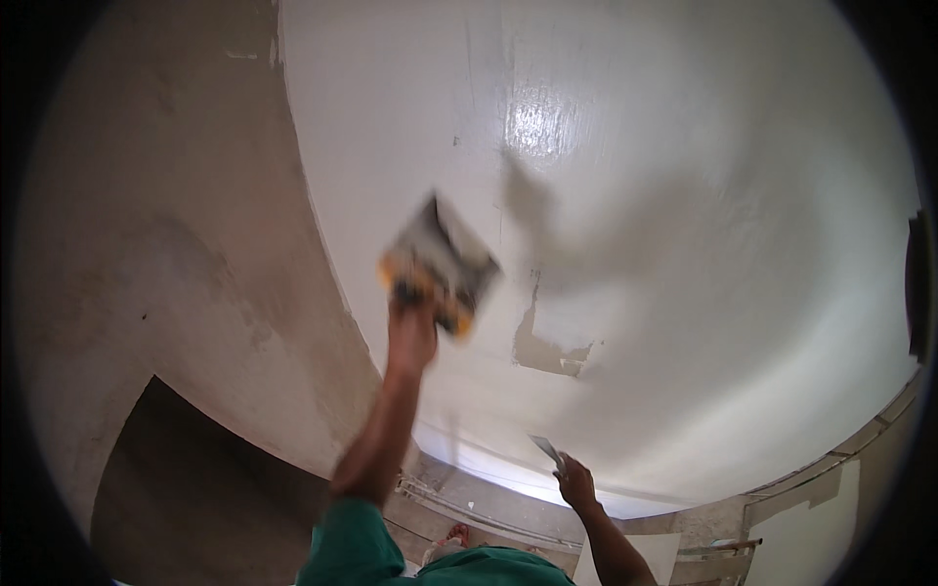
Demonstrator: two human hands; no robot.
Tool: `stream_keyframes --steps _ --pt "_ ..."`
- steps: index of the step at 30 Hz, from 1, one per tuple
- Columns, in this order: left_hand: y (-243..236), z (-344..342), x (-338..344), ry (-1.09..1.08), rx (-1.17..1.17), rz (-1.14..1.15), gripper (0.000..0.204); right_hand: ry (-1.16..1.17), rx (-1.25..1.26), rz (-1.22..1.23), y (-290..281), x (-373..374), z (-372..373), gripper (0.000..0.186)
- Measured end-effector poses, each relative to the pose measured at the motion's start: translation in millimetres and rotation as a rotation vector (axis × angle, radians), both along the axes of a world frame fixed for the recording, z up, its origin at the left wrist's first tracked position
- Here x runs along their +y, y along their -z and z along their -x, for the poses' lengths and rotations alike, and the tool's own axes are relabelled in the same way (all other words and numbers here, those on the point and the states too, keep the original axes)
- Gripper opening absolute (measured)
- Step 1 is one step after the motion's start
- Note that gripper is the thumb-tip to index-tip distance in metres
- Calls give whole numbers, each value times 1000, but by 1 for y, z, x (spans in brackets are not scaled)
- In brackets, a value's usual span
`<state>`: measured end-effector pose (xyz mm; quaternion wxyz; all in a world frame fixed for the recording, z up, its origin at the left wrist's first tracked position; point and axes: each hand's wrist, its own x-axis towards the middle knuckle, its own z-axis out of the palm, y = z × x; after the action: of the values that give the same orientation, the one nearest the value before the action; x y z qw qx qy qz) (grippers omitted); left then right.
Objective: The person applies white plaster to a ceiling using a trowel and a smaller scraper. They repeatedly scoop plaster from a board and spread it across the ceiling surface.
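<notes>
My left hand (pixel 414 334) is raised in front of the white wall, its fingers wrapped round the black handle of a wide plastering trowel (pixel 451 244). The trowel has a square-looking metal face and yellow parts near the handle; motion blurs it. A dark streak crosses its face. Whether it touches the wall I cannot tell. Lower and to the right, my right hand (pixel 576 481) grips a small putty knife (pixel 547 449), its blade pointing up and left. Smooth white plaster (pixel 664 322) covers most of the wall, with a bare grey-brown patch (pixel 547 356) right of the trowel.
An unpainted brownish wall (pixel 195 244) meets the white one at the left, with a dark opening (pixel 205 488) low in it. Planks (pixel 410 518) and a metal bar (pixel 723 547) lie below me. A dark object (pixel 918 288) stands at the right edge.
</notes>
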<state>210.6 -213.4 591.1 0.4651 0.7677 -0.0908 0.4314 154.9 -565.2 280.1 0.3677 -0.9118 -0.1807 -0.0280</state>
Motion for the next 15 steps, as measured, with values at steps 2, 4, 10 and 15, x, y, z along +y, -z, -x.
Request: stream_keyframes --steps 2,4,10,15 --pt "-107 -54 13 88 -31 198 38 82 30 24 21 -20 21 47" --pt "-187 -87 9 -275 -454 -269 52 157 102 40 40 -36 46 46" --pt "-256 -149 27 -643 -657 -813 68 345 328 76 79 -61 107 38" --pt "-135 -139 31 -549 -443 -896 73 566 432 195 81 -77 140 34"
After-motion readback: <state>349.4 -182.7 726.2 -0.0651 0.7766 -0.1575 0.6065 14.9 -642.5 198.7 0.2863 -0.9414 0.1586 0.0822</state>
